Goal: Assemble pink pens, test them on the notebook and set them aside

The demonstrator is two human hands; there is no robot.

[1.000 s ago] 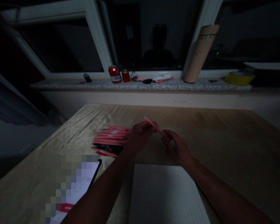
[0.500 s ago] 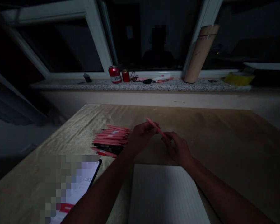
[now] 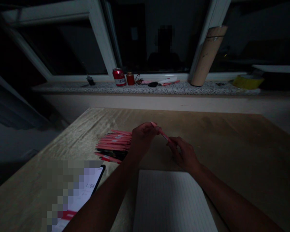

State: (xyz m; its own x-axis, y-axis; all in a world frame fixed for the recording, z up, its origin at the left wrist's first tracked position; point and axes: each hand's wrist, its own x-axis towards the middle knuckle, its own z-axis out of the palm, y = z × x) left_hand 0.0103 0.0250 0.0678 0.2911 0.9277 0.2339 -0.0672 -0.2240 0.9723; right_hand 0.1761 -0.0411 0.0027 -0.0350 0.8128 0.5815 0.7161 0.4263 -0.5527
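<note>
Both hands hold one pink pen (image 3: pixel 163 134) above the wooden table (image 3: pixel 232 145). My left hand (image 3: pixel 142 138) grips its upper end, and my right hand (image 3: pixel 183 153) pinches its lower end. A pile of several pink pens (image 3: pixel 114 141), with a dark one beneath, lies just left of my left hand. A lined white notepad (image 3: pixel 171 201) rests on the table below my hands.
A lit phone (image 3: pixel 79 193) lies at the lower left. On the stone windowsill (image 3: pixel 99 87) stand a red can (image 3: pixel 118 77), a small red jar (image 3: pixel 130 78), a cardboard tube (image 3: pixel 206 54) and a yellow tape roll (image 3: pixel 247 81). The room is dim.
My left hand has slid up over the pen's upper end, covering most of it. The pen has dropped slightly. My right hand has stayed in place.
</note>
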